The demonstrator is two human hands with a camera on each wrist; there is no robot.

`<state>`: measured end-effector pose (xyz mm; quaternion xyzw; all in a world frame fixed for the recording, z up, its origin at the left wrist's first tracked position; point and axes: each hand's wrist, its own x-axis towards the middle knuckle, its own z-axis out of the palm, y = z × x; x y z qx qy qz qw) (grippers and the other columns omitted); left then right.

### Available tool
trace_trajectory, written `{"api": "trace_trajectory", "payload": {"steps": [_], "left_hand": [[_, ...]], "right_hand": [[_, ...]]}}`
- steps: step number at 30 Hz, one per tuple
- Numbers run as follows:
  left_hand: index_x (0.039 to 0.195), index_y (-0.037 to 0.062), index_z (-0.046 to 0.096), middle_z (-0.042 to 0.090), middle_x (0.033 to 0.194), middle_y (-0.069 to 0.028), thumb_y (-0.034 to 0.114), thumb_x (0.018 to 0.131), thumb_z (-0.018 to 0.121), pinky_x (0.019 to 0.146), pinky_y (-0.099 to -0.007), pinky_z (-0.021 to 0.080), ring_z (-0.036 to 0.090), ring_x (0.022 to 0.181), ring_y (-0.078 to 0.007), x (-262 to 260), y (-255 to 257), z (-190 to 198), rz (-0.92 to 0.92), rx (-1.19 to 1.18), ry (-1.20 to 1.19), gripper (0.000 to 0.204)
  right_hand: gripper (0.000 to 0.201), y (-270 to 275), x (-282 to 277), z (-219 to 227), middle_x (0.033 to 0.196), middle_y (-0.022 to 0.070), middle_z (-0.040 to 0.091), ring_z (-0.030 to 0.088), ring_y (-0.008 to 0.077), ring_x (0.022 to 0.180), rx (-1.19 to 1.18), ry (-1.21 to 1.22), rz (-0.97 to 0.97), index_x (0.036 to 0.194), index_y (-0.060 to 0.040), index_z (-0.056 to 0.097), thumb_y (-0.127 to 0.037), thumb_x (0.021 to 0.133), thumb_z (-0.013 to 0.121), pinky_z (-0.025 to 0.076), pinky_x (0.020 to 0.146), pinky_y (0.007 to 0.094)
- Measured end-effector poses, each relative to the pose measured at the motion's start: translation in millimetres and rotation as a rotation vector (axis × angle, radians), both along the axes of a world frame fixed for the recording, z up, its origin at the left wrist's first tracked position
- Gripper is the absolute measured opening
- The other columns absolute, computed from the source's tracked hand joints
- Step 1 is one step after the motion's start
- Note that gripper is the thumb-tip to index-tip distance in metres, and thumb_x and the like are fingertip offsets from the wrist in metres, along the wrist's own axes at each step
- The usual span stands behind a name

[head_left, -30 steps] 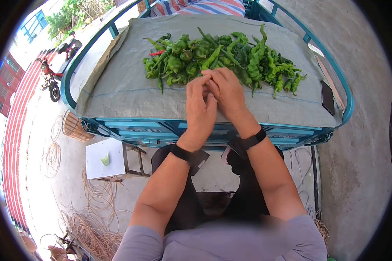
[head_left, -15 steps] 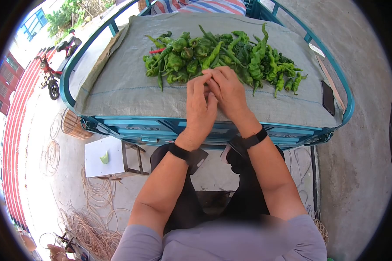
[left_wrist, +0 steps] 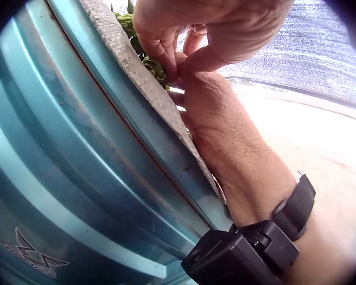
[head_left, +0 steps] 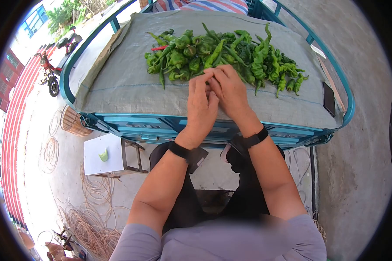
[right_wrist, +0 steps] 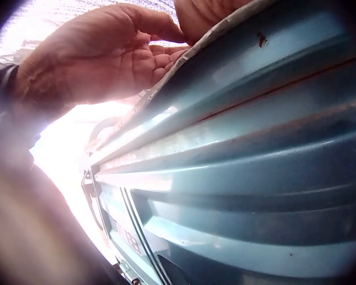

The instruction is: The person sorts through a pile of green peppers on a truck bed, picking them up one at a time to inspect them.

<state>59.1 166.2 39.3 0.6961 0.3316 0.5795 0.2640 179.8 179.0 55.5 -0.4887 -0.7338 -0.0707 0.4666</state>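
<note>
A long pile of green peppers [head_left: 191,52], with one red pepper [head_left: 159,48] at its left side, lies on a grey woven sheet [head_left: 117,93]. At the front edge of the pile, my left hand [head_left: 201,106] and right hand [head_left: 231,93] rest together, fingertips touching. The left wrist view shows the left hand [left_wrist: 216,29] with bent fingers, meeting the fingers of the right hand [left_wrist: 213,119]. In the right wrist view the left palm [right_wrist: 113,65] faces inward, fingers loosely curled, with nothing seen in it. Part of the fingertips is hidden where the hands overlap.
Below the sheet is the blue tailgate [head_left: 143,126] of a cart with side rails [head_left: 67,78]. A phone [head_left: 329,99] lies at the sheet's right edge. To the left stand a white-topped stool [head_left: 111,167] bearing a pale green piece [head_left: 103,155], and a woven basket [head_left: 74,122].
Both hands keep the same pose at the front of the pile. The head view has shifted slightly, so the peppers appear a little further right and up.
</note>
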Motion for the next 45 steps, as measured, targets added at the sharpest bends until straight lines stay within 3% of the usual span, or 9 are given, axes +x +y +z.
{"api": "trace_trajectory", "payload": {"steps": [33,36,45], "left_hand": [[0.13,0.0043,0.047,0.047,0.113,-0.0177,-0.012,0.082,0.051,0.072,-0.0357,0.052,0.058,0.089,-0.0294,-0.7,0.8,-0.8,0.018,0.0,0.022,0.051],[0.13,0.0044,0.05,0.048,0.11,-0.0117,-0.01,0.084,0.053,0.074,-0.0315,0.052,0.061,0.089,-0.02,-0.6,1.0,-1.7,0.042,-0.012,0.035,0.048],[0.13,0.0046,0.05,0.048,0.109,-0.0116,-0.011,0.084,0.053,0.073,-0.0314,0.052,0.06,0.088,-0.0201,-1.3,0.6,-1.0,0.032,0.005,0.032,0.049]], "right_hand": [[0.017,-0.4,0.0,-0.8,0.1,0.008,0.057,0.058,0.0292,0.091,-0.003,-0.019,-0.009,0.101,-0.0077,0.063,-0.016,0.086,0.065,0.05,0.074,0.0395],[0.017,-0.4,0.1,-1.0,0.1,0.0079,0.057,0.058,0.0291,0.091,-0.005,-0.018,-0.007,0.101,-0.0076,0.063,-0.015,0.086,0.065,0.05,0.074,0.0393],[0.016,0.7,0.4,-2.2,0.099,0.0077,0.057,0.058,0.0293,0.09,0.009,-0.014,-0.005,0.1,-0.0083,0.063,-0.015,0.086,0.065,0.049,0.074,0.0393]]}}
